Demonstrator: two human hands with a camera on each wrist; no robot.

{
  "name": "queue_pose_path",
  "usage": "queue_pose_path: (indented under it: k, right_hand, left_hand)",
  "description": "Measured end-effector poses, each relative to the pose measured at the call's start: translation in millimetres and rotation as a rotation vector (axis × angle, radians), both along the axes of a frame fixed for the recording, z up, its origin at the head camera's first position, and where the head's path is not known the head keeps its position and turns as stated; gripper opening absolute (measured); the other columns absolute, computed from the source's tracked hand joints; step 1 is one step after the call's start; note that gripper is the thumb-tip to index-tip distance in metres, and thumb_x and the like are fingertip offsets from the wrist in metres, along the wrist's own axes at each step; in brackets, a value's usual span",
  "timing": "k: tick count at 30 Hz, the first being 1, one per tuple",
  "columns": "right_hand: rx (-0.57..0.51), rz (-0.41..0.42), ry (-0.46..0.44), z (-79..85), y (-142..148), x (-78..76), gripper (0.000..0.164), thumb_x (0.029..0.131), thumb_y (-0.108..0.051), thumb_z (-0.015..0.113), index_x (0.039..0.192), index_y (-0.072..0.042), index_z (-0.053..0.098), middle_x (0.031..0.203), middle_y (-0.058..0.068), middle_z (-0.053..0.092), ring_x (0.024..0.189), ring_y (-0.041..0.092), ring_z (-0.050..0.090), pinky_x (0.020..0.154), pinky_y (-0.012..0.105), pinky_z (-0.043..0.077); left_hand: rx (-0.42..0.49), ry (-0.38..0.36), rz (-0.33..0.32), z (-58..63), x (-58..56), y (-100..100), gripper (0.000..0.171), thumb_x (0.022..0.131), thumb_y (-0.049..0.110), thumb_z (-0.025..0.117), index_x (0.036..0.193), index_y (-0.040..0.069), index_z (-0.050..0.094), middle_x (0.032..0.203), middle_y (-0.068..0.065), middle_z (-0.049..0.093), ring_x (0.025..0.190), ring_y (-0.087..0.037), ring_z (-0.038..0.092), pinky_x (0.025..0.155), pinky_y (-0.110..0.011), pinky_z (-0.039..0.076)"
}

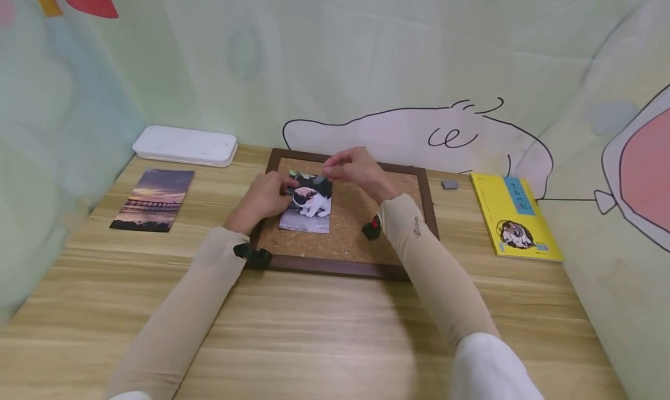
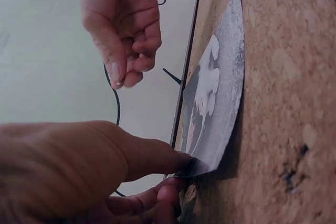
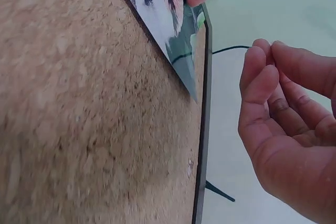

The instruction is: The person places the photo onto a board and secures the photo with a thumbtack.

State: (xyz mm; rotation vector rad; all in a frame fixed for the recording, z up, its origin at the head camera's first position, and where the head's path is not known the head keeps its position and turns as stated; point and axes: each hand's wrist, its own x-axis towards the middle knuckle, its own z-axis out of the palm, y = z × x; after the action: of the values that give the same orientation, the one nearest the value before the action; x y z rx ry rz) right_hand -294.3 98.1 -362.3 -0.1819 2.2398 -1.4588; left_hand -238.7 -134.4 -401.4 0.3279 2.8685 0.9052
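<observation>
A photo of a black-and-white cat (image 1: 312,214) lies on the left part of a brown-framed cork board (image 1: 361,243). My left hand (image 1: 266,195) pinches the photo's left edge between thumb and fingers; in the left wrist view that edge of the photo (image 2: 226,66) bends up from the cork. Above the photo's top right corner is my right hand (image 1: 361,170), thumb and fingertip pressed together. Between them, in the left wrist view, a tiny pale speck (image 2: 119,83) shows, its kind too small to tell. The right fingers (image 3: 262,82) stay apart from the photo.
A sunset photo (image 1: 154,199) lies on the wooden table at left, with a white case (image 1: 185,145) behind it. Right of the board are a small grey block (image 1: 449,184) and a yellow book (image 1: 515,214). A patterned wall sheet (image 1: 366,57) stands close behind.
</observation>
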Motion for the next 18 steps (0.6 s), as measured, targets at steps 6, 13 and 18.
queue_pose_path:
  k: [6, 13, 18]
  right_hand:
    - [0.046, 0.018, 0.002, -9.0, -12.7, -6.5, 0.016, 0.103, -0.015, 0.072, 0.116, -0.006, 0.077, 0.113, 0.005, 0.072, 0.106, 0.022, 0.063, 0.112, 0.046, 0.051]
    - [0.046, 0.034, -0.001, -20.4, -24.5, -14.3, 0.013, 0.103, -0.007, 0.070, 0.113, -0.001, 0.076, 0.101, 0.000, 0.067, 0.095, 0.015, 0.059, 0.091, 0.032, 0.052]
    - [0.051, 0.042, 0.004, -24.1, -30.1, -17.9, 0.013, 0.102, -0.004, 0.070, 0.111, 0.003, 0.075, 0.089, -0.004, 0.063, 0.084, 0.011, 0.056, 0.078, 0.026, 0.048]
  left_hand:
    - [0.004, -0.008, 0.001, -2.0, -0.8, -1.5, 0.044, 0.092, 0.001, 0.066, 0.135, 0.001, 0.072, 0.096, -0.017, 0.064, 0.089, -0.030, 0.056, 0.076, -0.035, 0.041]
    - [0.013, -0.007, -0.010, -2.4, -1.8, -1.8, 0.044, 0.089, 0.001, 0.066, 0.133, 0.000, 0.073, 0.085, -0.009, 0.057, 0.081, -0.025, 0.052, 0.071, -0.033, 0.038]
    - [0.016, -0.005, -0.011, -1.6, -2.1, -2.7, 0.044, 0.088, 0.000, 0.065, 0.131, 0.001, 0.073, 0.076, -0.004, 0.052, 0.074, -0.021, 0.049, 0.068, -0.032, 0.035]
